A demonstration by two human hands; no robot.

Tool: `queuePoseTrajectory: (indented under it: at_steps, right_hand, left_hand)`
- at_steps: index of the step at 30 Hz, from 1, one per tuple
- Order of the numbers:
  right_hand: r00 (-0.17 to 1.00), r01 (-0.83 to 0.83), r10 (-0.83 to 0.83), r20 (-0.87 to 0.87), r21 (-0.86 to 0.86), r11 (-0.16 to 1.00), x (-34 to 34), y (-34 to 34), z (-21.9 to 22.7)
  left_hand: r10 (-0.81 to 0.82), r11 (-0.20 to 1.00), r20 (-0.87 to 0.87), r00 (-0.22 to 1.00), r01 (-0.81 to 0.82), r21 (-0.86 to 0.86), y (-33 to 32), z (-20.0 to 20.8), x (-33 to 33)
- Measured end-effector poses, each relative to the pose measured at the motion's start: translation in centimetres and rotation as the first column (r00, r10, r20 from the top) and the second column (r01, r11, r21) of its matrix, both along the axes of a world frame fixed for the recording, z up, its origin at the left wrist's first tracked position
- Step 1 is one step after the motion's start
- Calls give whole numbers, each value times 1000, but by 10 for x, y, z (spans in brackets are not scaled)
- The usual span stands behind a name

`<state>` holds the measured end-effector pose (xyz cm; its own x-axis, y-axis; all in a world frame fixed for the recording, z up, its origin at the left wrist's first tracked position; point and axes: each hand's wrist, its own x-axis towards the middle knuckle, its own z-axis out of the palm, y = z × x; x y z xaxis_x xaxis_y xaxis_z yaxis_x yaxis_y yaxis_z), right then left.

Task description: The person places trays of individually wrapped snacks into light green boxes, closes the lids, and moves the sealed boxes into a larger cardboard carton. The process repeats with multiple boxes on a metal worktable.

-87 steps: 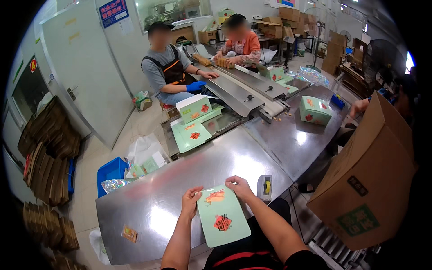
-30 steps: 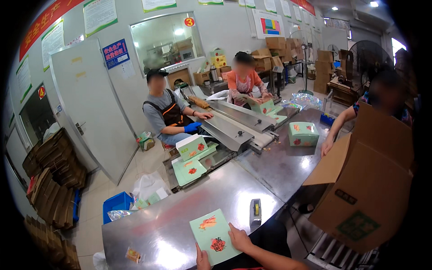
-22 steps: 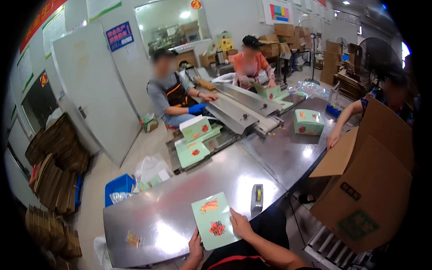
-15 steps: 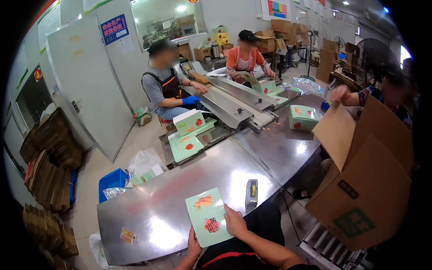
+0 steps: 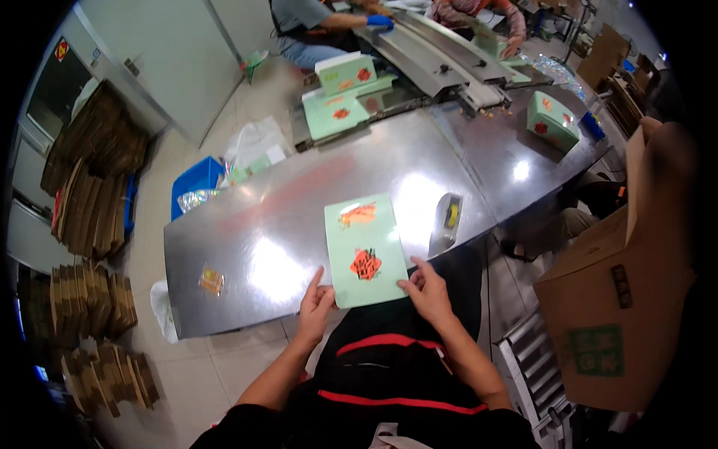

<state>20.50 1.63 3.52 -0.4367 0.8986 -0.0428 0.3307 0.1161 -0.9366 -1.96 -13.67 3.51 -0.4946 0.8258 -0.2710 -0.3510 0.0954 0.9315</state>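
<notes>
A flat-faced light green gift box with orange and red pictures is in front of me at the table's near edge, its near end reaching past that edge. My left hand holds its lower left corner, thumb against the side and index finger stretched along it. At the lower right corner, my right hand has its thumb on the box's edge, index finger raised. The fingers underneath are partly hidden. To the right of the box lies a tape dispenser with a yellow roll.
On the steel table, a small clear packet lies left. Another green box stands far right. An open cardboard carton sits by a roller conveyor. Two people work beside the belt conveyor; a blue bin is left.
My view has tipped downward. The green box has turned straighter and moved away from my body over the table edge; my right hand has slid from its side to the lower corner.
</notes>
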Motion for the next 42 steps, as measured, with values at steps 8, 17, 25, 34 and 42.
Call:
queuePoseTrajectory:
  at_steps: [8, 17, 25, 34, 42]
  right_hand:
    - [930, -275, 196, -311, -235, 932, 9, 7, 5]
    - [933, -215, 309, -184, 403, 889, -4, 17, 18]
    - [956, -224, 280, -86, 401, 888, 6, 21, 11]
    - [958, -287, 269, 105, 440, 851, -3, 23, -3]
    - [933, -346, 197, 302, 592, 728, -11, 34, 7]
  left_hand:
    - [-191, 979, -377, 906, 204, -5, -3, 4, -2]
    - [65, 981, -948, 313, 152, 118, 15, 21, -7]
    - [-37, 980, -823, 567, 180, 81, -2, 4, -18]
    - [-310, 943, -673, 672, 308, -127, 26, -28, -10]
    - [-209, 977, -630, 748, 185, -104, 34, -31, -13]
